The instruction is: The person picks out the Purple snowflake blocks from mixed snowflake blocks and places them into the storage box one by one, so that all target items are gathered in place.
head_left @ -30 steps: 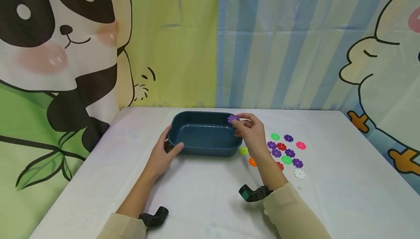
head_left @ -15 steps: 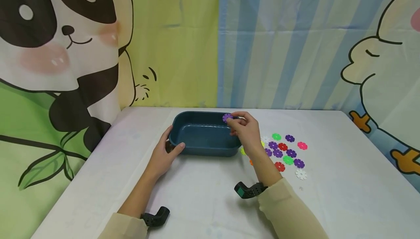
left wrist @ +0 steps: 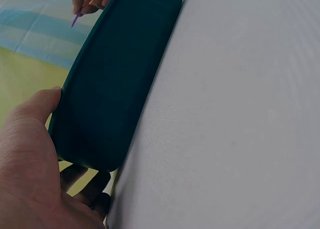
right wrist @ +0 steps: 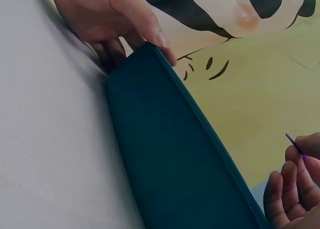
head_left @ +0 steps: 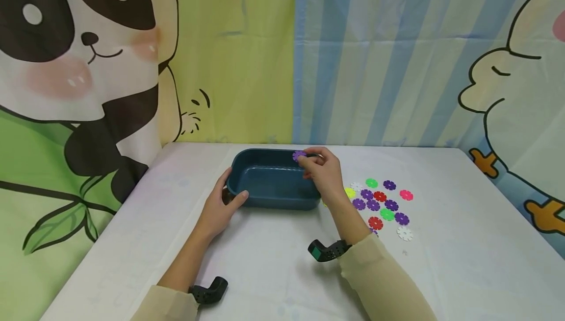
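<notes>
A dark blue plastic tub (head_left: 273,203) stands towards the back of the white table, its visible floor bare. My left hand (head_left: 219,209) grips its left end; in the left wrist view the thumb lies at the rim and the fingers (left wrist: 92,188) bend round the outside. Over the tub's back right corner, my right hand (head_left: 327,176) pinches a purple notched plastic disc (head_left: 298,156) between thumb and fingertips. The right wrist view shows this disc (right wrist: 295,145) edge-on, above rim level, with the other fingers (right wrist: 290,189) curled below it.
Several similar notched discs lie loose right of the tub, among them a red disc (head_left: 379,196), a green disc (head_left: 387,214), a pink disc (head_left: 406,195) and a white disc (head_left: 404,234). My right forearm covers part of this group. A printed curtain (head_left: 247,66) hangs behind the table.
My right hand has moved left with the purple disc, further over the tub. More discs show beside the forearm. The left hand and tub stay nearly still.
</notes>
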### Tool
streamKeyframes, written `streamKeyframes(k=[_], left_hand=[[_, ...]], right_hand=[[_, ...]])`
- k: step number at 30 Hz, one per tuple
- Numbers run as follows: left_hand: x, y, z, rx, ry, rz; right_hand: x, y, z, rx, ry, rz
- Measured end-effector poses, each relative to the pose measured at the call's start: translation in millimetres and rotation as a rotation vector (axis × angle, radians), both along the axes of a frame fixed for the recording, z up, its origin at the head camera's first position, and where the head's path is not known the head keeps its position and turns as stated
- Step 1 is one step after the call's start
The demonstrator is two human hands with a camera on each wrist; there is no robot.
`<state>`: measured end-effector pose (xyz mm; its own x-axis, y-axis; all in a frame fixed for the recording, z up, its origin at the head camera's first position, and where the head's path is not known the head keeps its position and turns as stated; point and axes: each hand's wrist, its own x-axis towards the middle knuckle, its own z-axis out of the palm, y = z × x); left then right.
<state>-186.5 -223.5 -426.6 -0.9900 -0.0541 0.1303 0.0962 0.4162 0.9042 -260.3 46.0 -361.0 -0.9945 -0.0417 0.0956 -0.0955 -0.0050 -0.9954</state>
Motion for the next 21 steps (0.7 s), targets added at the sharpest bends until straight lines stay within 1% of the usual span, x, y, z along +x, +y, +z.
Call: streamKeyframes(k=[8,13,21], left_hand=[[-0.3,-1.0,1.0,-0.008,-0.004,0.002],[-0.9,-1.6,0.9,-0.006,-0.004,0.002],[1.0,-0.9,1.7,0.004,-0.004,0.002]], right_hand=[[-0.8,-9.6,2.4,0.018,0.016,0.002],[-3.7,-13.7,0.7,0.001,0.026,0.004],[-4.9,-22.0,-1.6,0.001,0.015,-0.001]])
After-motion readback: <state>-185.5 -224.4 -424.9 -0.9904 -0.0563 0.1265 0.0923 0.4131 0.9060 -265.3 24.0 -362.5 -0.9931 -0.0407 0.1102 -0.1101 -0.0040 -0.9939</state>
